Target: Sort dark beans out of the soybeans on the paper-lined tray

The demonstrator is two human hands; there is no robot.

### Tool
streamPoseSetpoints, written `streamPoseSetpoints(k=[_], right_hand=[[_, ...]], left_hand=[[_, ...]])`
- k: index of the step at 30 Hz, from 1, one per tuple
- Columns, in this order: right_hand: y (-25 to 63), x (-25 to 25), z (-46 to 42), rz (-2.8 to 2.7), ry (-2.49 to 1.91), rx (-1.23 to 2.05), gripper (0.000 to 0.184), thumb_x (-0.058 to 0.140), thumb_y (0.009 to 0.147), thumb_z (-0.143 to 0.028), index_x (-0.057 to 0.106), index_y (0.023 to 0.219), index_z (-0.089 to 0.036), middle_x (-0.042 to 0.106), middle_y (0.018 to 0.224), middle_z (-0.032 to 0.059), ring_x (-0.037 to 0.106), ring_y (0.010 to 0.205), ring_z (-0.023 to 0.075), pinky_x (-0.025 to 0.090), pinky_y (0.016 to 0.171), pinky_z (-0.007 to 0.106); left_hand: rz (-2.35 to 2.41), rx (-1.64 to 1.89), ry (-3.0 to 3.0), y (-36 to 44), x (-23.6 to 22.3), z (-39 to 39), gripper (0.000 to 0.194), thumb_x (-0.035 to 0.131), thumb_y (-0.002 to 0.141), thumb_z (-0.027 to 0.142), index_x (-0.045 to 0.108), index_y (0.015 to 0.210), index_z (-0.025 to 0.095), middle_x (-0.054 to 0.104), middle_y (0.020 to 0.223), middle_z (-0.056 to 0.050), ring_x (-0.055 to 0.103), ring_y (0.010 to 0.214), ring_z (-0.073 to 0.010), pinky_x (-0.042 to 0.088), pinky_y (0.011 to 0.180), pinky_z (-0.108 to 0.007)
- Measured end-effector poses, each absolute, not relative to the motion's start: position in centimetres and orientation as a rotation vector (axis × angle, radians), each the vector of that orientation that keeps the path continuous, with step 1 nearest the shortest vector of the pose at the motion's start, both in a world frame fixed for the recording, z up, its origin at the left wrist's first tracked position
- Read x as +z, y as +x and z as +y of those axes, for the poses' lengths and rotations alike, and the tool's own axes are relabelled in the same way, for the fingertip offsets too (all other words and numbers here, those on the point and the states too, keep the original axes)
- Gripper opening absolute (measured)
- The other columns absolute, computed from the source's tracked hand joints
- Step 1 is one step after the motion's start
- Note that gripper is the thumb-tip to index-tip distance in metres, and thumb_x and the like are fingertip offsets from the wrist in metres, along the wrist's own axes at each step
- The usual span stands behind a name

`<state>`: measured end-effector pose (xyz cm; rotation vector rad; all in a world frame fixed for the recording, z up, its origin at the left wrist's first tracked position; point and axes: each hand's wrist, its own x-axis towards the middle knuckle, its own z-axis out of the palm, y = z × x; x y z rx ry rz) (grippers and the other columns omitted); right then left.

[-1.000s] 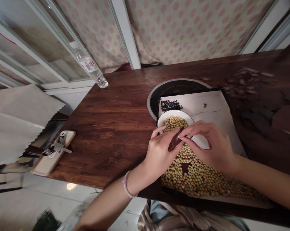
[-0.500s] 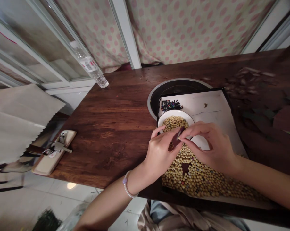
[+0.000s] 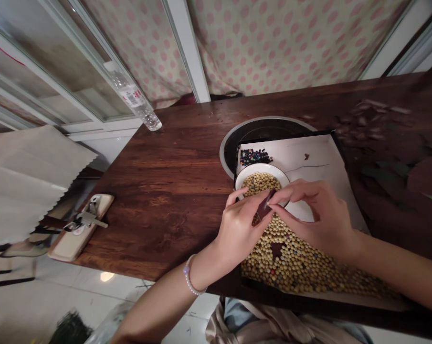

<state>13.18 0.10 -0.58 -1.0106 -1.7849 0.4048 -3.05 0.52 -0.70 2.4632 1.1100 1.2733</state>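
Note:
My left hand [image 3: 239,224] is closed on a small, flat, dark reddish-brown piece [image 3: 265,206], gripping it between thumb and fingers. At the piece's right edge, the thumb and forefinger of my right hand [image 3: 319,222] pinch together; a tiny pale spot shows at the tips, too small to name. Both hands hover over a tray [image 3: 309,145] lined in white, with many cream-coloured beads [image 3: 301,270] spread across its near part. A white bowl [image 3: 240,178] of similar beads stands just beyond my left fingers. Another dark piece [image 3: 276,249] lies among the loose beads.
Black and coloured beads [image 3: 253,156] lie in the tray's far left corner, and a thin dark wire or thread [image 3: 309,167] nearby. Under the tray is a round black plate [image 3: 232,148]. Dark scraps [image 3: 369,119] are heaped at right. A plastic bottle [image 3: 133,98] stands far left.
The fingertips of my right hand have shifted very slightly right and up along the dark piece. My left hand and everything on the table stay in place.

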Motion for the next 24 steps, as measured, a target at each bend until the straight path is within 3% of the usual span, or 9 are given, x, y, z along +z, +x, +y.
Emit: streamPoseSetpoints(k=[5,15,24], right_hand=[[13.29,-0.49,0.02,-1.894,-0.988,0.403,0.023,0.061,0.077,-0.011,0.041,0.072,-0.023,0.066,0.076,-0.0006,0.063,0.076,0.0142,0.053,0.063,0.028],[13.73,-1.24,-0.23,-1.986,-0.888,0.122,0.025,0.060,0.078,-0.008,0.043,0.087,-0.023,0.065,0.084,-0.0010,0.061,0.077,0.0119,0.051,0.061,0.022],[13.52,-0.80,0.43,-1.890,-0.994,0.092,0.024,0.060,0.076,-0.007,0.044,0.082,-0.024,0.064,0.077,-0.0011,0.062,0.074,0.0138,0.050,0.062,0.026]], left_hand=[[1.088,1.253,2.486,-3.16,-0.91,0.52,0.033,0.063,0.077,0.012,0.055,0.109,0.013,0.070,0.098,-0.006,0.067,0.081,-0.0135,0.044,0.095,-0.034],[1.119,1.246,2.488,-3.16,-0.85,0.54,0.032,0.062,0.079,0.014,0.055,0.110,0.014,0.070,0.098,-0.005,0.066,0.082,-0.0134,0.045,0.092,-0.033],[1.123,1.280,2.485,-2.97,-0.96,0.59,0.028,0.063,0.078,0.016,0.057,0.105,0.014,0.072,0.092,-0.004,0.066,0.076,-0.0123,0.045,0.091,-0.033]])
